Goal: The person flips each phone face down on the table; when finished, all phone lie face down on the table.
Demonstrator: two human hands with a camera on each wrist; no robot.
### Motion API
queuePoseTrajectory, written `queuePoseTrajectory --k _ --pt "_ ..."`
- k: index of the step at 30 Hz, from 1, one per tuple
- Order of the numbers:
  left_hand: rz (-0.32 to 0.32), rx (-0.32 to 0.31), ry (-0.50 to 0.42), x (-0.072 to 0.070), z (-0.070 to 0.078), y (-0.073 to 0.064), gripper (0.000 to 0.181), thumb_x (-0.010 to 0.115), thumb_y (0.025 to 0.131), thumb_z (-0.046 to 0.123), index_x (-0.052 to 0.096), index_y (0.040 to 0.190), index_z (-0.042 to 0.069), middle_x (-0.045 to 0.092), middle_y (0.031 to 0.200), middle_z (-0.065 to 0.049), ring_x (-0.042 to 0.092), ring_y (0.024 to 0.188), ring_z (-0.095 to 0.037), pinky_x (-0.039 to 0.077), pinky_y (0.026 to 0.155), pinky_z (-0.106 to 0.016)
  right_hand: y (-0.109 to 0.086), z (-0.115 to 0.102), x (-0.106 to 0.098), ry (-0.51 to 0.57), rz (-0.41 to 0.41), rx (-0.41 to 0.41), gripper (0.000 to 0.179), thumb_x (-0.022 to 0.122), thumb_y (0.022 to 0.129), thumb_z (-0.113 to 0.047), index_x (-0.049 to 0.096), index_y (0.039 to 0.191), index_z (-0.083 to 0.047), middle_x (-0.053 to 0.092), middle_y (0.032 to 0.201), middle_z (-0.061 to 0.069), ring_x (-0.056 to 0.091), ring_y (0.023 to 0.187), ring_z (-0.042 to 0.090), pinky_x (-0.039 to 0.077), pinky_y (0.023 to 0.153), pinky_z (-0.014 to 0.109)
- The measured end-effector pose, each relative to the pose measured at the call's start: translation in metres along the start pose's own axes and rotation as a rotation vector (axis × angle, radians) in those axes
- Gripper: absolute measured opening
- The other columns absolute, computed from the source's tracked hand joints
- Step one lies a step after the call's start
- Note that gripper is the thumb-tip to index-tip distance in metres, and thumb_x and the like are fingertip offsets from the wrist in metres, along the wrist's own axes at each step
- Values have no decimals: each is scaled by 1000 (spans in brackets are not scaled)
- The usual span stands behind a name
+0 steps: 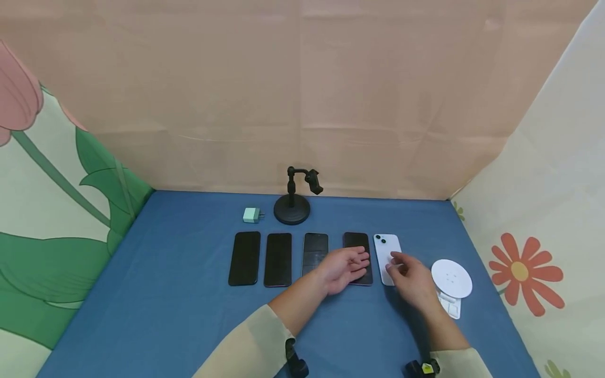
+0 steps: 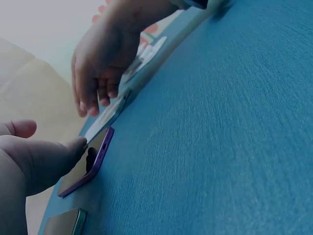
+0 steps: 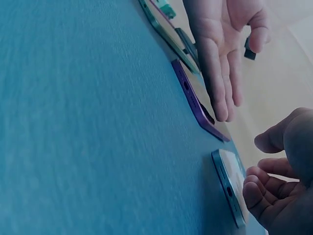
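My left hand (image 1: 346, 269) hovers palm-up over a dark-screened phone (image 1: 356, 240) with a purple edge, its fingers loosely extended and holding nothing. Just right of it lies a white phone (image 1: 382, 262), back up, with its camera lenses at the far end. My right hand (image 1: 412, 278) is over that phone with fingers loosely bent and a gap between thumb and fingers. In the right wrist view, the fingertips of the right hand (image 3: 283, 181) come close to the phone's edge; I cannot tell if they touch. Another phone (image 1: 314, 244) lies partly behind the left hand.
Two more dark phones (image 1: 244, 258) (image 1: 278, 260) lie in the row at left. Behind stand a pale green charger plug (image 1: 251, 215) and a black stand (image 1: 291, 210) with a round base. A white round-topped stand (image 1: 451, 278) lies by my right wrist on the blue cloth (image 1: 165, 294).
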State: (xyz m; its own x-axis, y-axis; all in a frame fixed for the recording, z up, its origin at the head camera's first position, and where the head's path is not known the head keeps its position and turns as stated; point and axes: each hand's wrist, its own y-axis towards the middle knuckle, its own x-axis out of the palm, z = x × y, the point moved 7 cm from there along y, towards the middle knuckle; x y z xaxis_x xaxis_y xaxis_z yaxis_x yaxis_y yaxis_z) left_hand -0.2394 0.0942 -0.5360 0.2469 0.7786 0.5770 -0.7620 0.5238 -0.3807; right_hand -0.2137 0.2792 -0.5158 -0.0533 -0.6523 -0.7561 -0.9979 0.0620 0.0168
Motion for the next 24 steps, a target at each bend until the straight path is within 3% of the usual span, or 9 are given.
queuePoseTrajectory --k 10,20,24 --pt "18 29 -14 -12 8 -7 63 47 97 -2 33 158 -6 37 161 -26 34 151 -40 28 122 -51 3 -14 10 17 20 -29 40 67 99 -22 66 135 -4 73 117 17 69 95 29 56 72 36" --pt "57 62 5 -27 17 -17 60 49 101 2 34 158 -5 36 163 -24 36 150 -38 28 122 -50 6 -25 20 18 7 -45 38 68 98 -22 69 131 -4 75 111 14 68 92 27 55 75 41" --pt "71 77 8 -31 21 -20 59 49 103 3 33 158 -5 34 163 -24 35 151 -37 27 122 -50 6 -29 24 43 -12 -44 39 67 99 -22 67 133 -3 74 116 16 70 98 30 59 81 46"
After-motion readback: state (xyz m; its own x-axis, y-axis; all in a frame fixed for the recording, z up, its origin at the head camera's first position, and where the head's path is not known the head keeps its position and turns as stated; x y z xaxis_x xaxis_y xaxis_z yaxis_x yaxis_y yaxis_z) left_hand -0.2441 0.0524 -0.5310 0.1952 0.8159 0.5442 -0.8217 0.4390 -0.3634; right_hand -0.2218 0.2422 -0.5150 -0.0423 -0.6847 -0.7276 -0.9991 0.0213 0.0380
